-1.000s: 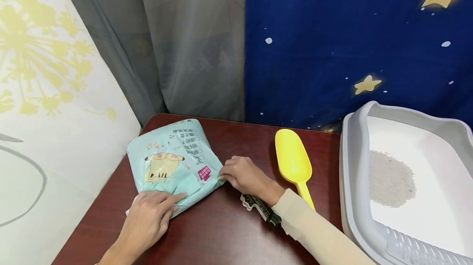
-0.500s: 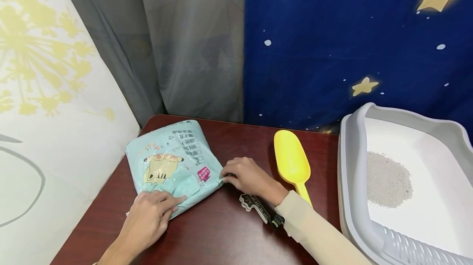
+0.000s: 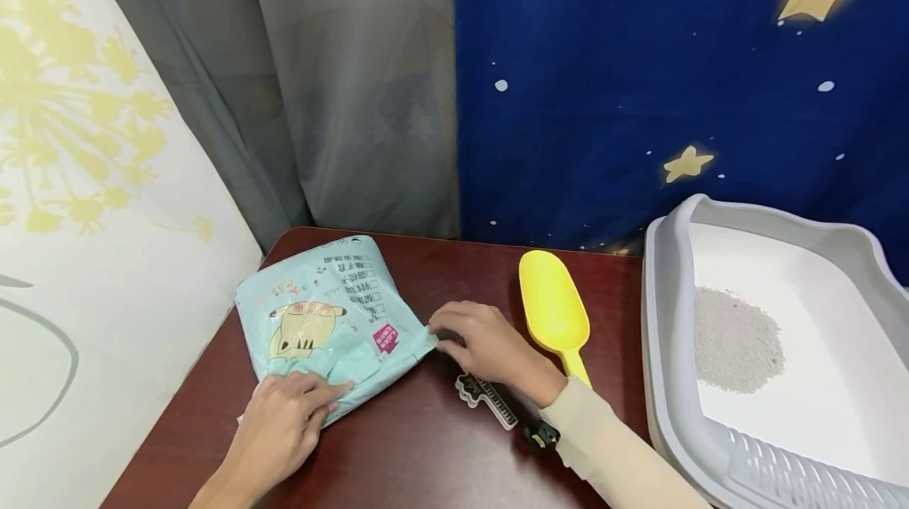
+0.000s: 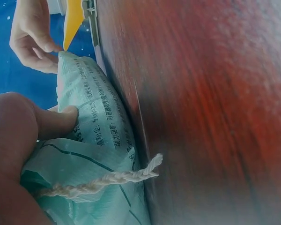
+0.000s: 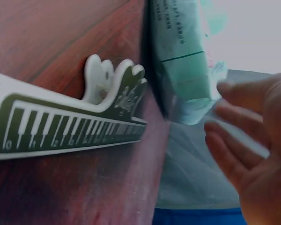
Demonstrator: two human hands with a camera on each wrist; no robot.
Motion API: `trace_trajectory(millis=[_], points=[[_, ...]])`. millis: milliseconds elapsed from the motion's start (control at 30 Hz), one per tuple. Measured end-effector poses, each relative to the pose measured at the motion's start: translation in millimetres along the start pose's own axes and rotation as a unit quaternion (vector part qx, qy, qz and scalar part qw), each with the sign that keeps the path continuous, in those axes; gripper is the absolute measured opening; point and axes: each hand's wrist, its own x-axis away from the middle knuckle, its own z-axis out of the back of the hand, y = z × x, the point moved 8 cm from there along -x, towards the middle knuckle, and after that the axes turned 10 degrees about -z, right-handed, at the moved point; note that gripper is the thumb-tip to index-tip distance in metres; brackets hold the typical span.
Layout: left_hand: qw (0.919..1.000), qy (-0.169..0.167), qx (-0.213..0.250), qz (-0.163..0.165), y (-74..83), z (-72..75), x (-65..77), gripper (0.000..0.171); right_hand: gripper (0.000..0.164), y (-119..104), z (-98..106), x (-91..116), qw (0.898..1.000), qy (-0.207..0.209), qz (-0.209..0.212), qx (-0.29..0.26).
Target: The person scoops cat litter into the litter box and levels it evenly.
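A pale turquoise bag of cat litter (image 3: 312, 319) with a cartoon character lies on the table, its near edge folded over. My left hand (image 3: 284, 418) grips that fold, fingers on top and the thumb (image 4: 61, 123) on the printed side. Out of the bag by this hand sticks a twisted white cord (image 4: 103, 182). At the bag's right corner is my right hand (image 3: 483, 339), its fingertips right at the flap and its thumb apart. In the right wrist view its fingers (image 5: 239, 150) are spread, with nothing pinched between them.
A clip with a piano-key print (image 3: 490, 398) lies below my right hand. Behind my forearm is a yellow scoop (image 3: 557, 312). On the right stands a grey-rimmed litter box (image 3: 667, 351) holding a patch of grey litter (image 3: 738, 339). Curtains (image 3: 369, 99) hang behind the table.
My right hand has shifted slightly right and its fingers have parted at the bag's corner, which now sticks out further. The left hand stays on the fold. The head view has turned slightly right.
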Motion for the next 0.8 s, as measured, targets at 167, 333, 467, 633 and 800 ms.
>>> trace_trajectory(millis=[167, 333, 467, 633, 800], points=[[1.0000, 0.003, 0.001, -0.002, -0.4, 0.5, -0.1, 0.041, 0.013, 2.3, 9.2, 12.6, 0.996, -0.015, -0.079, 0.047], [1.0000, 0.001, 0.000, 0.001, -0.5, 0.5, 0.1, 0.041, 0.031, 9.2, -7.3, 31.6, 0.972, -0.129, -0.161, 0.113], [1.0000, -0.002, -0.001, 0.005, -0.8, -0.1, 0.5, 0.040, 0.039, 9.8, -14.8, 40.2, 0.965, -0.142, -0.171, 0.141], [1.0000, -0.002, -0.001, 0.007, -0.9, -0.4, 0.4, 0.039, 0.031, 10.8, -16.2, 44.0, 0.968, -0.125, -0.165, 0.141], [1.0000, -0.002, -0.001, 0.008, -1.1, -0.3, 0.3, 0.040, 0.030, 11.5, -16.0, 45.6, 0.971, -0.114, -0.167, 0.126]])
